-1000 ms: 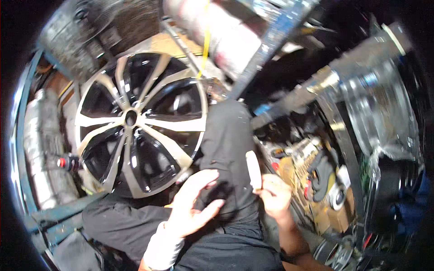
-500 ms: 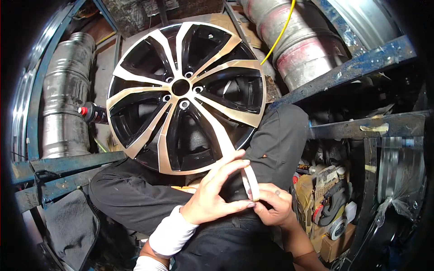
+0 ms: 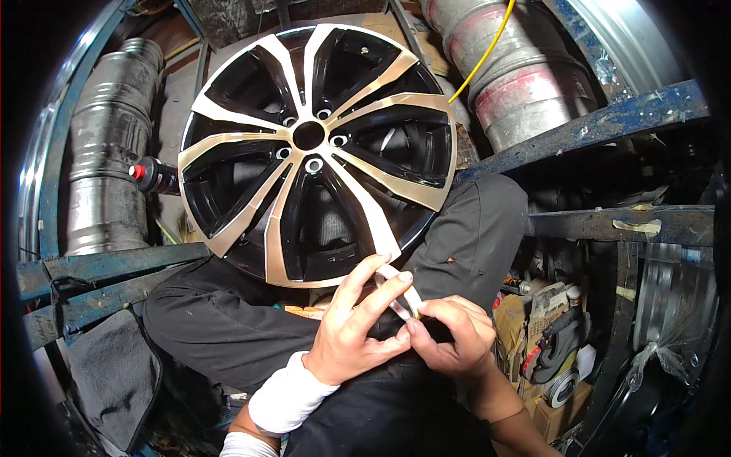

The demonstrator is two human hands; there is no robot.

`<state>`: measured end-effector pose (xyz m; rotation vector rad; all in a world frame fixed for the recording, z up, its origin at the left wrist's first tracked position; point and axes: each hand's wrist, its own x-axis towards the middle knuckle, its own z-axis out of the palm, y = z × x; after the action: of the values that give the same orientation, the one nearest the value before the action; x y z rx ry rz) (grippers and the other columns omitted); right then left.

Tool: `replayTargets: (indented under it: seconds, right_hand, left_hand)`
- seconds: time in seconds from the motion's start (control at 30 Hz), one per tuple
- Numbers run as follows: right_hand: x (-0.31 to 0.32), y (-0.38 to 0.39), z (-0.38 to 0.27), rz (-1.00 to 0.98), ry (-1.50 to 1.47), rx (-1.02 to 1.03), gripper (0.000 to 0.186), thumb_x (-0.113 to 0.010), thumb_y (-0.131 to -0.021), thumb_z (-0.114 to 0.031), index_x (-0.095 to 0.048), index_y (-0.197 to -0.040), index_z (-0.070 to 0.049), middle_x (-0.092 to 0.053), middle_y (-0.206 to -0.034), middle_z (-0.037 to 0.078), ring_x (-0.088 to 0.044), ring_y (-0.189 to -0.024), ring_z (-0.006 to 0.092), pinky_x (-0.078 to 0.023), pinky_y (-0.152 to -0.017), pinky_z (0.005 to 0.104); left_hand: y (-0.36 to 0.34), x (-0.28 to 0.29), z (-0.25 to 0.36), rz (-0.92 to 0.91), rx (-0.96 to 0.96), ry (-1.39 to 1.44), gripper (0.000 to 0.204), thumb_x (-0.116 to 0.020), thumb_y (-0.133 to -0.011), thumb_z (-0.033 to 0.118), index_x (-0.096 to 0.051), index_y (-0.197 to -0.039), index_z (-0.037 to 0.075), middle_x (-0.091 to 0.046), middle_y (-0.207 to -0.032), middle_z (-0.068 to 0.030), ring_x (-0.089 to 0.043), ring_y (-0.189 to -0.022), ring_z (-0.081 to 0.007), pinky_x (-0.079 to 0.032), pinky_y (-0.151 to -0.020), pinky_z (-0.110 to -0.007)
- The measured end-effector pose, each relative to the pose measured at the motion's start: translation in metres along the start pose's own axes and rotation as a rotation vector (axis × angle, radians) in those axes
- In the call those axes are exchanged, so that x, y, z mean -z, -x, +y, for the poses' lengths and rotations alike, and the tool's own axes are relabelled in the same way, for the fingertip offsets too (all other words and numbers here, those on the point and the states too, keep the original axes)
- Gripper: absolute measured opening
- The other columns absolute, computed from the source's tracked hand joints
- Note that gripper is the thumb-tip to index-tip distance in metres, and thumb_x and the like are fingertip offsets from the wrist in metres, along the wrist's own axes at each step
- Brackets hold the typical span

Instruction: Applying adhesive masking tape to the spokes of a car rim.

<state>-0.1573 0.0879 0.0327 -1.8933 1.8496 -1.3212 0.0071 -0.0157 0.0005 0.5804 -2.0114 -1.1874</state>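
Note:
A narrow, cream-white roll of tape (image 3: 413, 297) is held above my lap, close to the wheel's near edge. My left hand (image 3: 349, 335) grips it from the left, with fingers on the ring's upper part and the thumb low near its bottom edge. At the lower right of the roll, my right hand (image 3: 455, 335) pinches the edge between thumb and forefinger, its other fingers curled. Just beyond both hands a black alloy wheel (image 3: 283, 221) with bright, machined spokes rests face up, near my knees.
Blue metal frames (image 3: 586, 126) stand on both sides. Stacked bare wheel barrels (image 3: 106, 145) lie at the left, more (image 3: 525, 91) at the far right beside a yellow cable (image 3: 487, 57). A dark red-capped bottle (image 3: 156, 175) is left of the wheel. A grey cloth (image 3: 114, 373) hangs lower left.
Both hands still hold the tape roll, which has shifted left and tilted over more. My right thumb and forefinger have moved up along its edge. The view has shifted slightly.

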Motion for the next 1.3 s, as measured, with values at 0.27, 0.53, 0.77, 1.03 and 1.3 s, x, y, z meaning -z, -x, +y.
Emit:
replayTargets:
  seconds: [0.27, 0.53, 0.77, 1.03, 1.3]
  right_hand:
    - [-0.002, -0.006, -0.003, -0.056, 0.009, -0.059, 0.026, -0.087, -0.082, -0.001, -0.069, -0.1, 0.0, -0.073, -0.083, 0.009, -0.073, -0.066, 0.0234, -0.06, -0.063, 0.0345]
    - [-0.006, 0.004, 0.005, -0.08, -0.12, -0.105, 0.019, -0.087, -0.085, -0.002, -0.071, -0.093, 0.0, -0.077, -0.087, 0.012, -0.078, -0.072, 0.0248, -0.063, -0.067, 0.0344]
    - [-0.001, 0.003, 0.001, -0.085, -0.024, -0.107, 0.026, -0.085, -0.087, 0.002, -0.073, -0.11, 0.003, -0.08, -0.096, 0.015, -0.082, -0.085, 0.0264, -0.066, -0.076, 0.0354]
    - [0.003, 0.007, 0.002, -0.236, 0.153, -0.011, 0.027, -0.084, -0.082, -0.002, -0.071, -0.105, -0.001, -0.076, -0.092, 0.01, -0.078, -0.081, 0.0245, -0.063, -0.076, 0.0352]
    - [-0.004, 0.018, -0.002, -0.421, 0.157, -0.021, 0.017, -0.077, -0.083, -0.012, -0.066, -0.095, -0.006, -0.072, -0.083, 0.006, -0.075, -0.074, 0.0232, -0.061, -0.074, 0.0365]
  left_hand:
    - [0.011, -0.001, -0.013, 0.038, -0.06, -0.098, 0.074, -0.094, -0.074, 0.015, -0.067, -0.143, 0.011, -0.054, -0.153, -0.027, -0.064, -0.129, -0.043, -0.056, -0.106, -0.047]
    - [0.017, 0.0, -0.02, 0.019, -0.013, -0.058, 0.073, -0.094, -0.073, 0.015, -0.069, -0.142, 0.01, -0.054, -0.154, -0.0278, -0.062, -0.134, -0.0444, -0.053, -0.111, -0.049]
    - [0.013, 0.004, -0.019, -0.008, -0.006, -0.029, 0.075, -0.091, -0.072, 0.008, -0.068, -0.143, 0.01, -0.055, -0.154, -0.026, -0.064, -0.131, -0.0444, -0.056, -0.107, -0.048]
    - [0.021, 0.013, -0.015, -0.12, 0.013, -0.169, 0.078, -0.091, -0.067, 0.004, -0.067, -0.141, 0.008, -0.058, -0.151, -0.0268, -0.067, -0.127, -0.0425, -0.056, -0.106, -0.046]
    - [0.039, 0.022, -0.019, -0.24, 0.235, -0.162, 0.07, -0.09, -0.078, 0.018, -0.066, -0.143, 0.009, -0.058, -0.149, -0.0224, -0.067, -0.126, -0.0406, -0.058, -0.104, -0.044]
